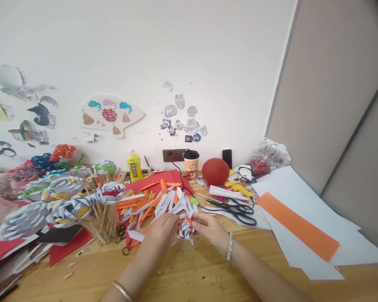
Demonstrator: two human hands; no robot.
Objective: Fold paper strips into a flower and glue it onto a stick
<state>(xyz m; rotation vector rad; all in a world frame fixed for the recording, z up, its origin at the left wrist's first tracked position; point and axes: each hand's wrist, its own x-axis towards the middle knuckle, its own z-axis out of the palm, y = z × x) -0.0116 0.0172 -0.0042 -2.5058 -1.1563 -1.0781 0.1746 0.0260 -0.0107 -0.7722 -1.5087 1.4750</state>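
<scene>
A small folded-paper flower (pixel 185 228), white with orange parts, is between my two hands at the lower middle. My left hand (pixel 164 228) grips its left side with the fingers closed. On its right side my right hand (pixel 208 227) pinches it between thumb and fingers. The underside of the flower is mostly hidden. Just behind my hands lies a pile of folded white and orange paper strips (pixel 148 205) on red paper (pixel 173 176). Black scissors (pixel 236 208) rest to the right of my right hand.
Finished paper flowers (pixel 71 207) and wooden sticks (pixel 103 220) stand at the left. Along the wall are a yellow bottle (pixel 134 167), a lidded cup (pixel 191 167) and a red balloon (pixel 215 171). White sheets (pixel 302 205) with an orange strip (pixel 297 226) lie at the right.
</scene>
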